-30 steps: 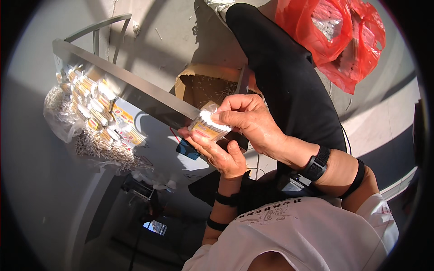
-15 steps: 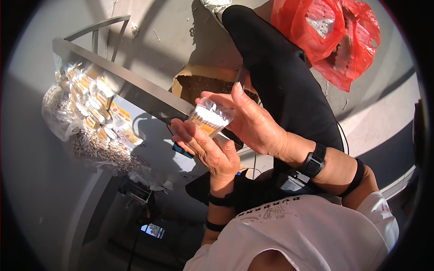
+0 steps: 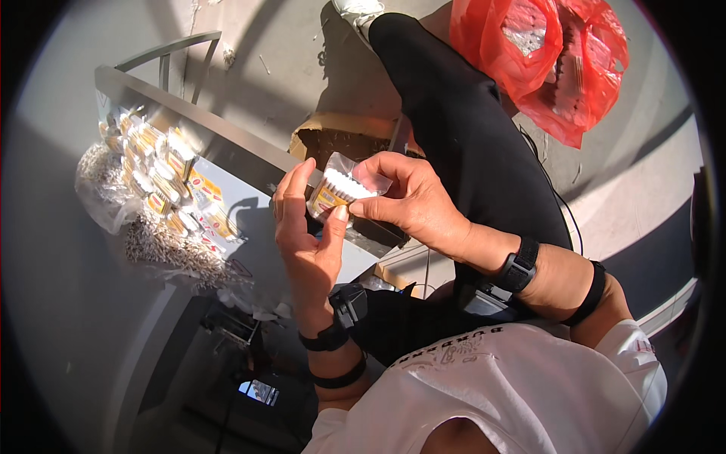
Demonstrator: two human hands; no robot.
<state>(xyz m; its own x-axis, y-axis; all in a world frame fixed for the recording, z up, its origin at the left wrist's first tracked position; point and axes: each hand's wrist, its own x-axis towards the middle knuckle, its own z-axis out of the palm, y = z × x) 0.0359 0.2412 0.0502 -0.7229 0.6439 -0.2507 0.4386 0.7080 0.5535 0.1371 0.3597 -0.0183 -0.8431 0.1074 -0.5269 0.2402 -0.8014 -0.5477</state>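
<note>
Packet point(image 3: 342, 191) of cotton swabs sits between both hands, held up above the grey table point(image 3: 261, 250) and just in front of the brown box point(image 3: 340, 140). To do this step well, I judge the thin plastic wants a light, even pinch near its edges, so the swabs inside stay lined up and the clear top is not crushed. The left hand point(image 3: 306, 242) has its fingers point(image 3: 291, 193) spread and curved along the packet's left side, thumb tip against its lower edge. The right hand point(image 3: 412, 200) has thumb and forefinger closed on the packet's right end, the other fingers curled behind it. Keeping the 2 grips opposite each other should stop the packet twisting.

It is a small clear pouch, packed with white-tipped sticks in a tight row, with a yellow and orange label on its lower part. Its upper flap looks loose and see-through.

Left of the packet, on the table, lie rows of like packets point(image 3: 162, 178), with a heap of loose swabs point(image 3: 151, 242) beside them. Far right of the packet, on the floor, lies a red bag point(image 3: 544, 60).
</note>
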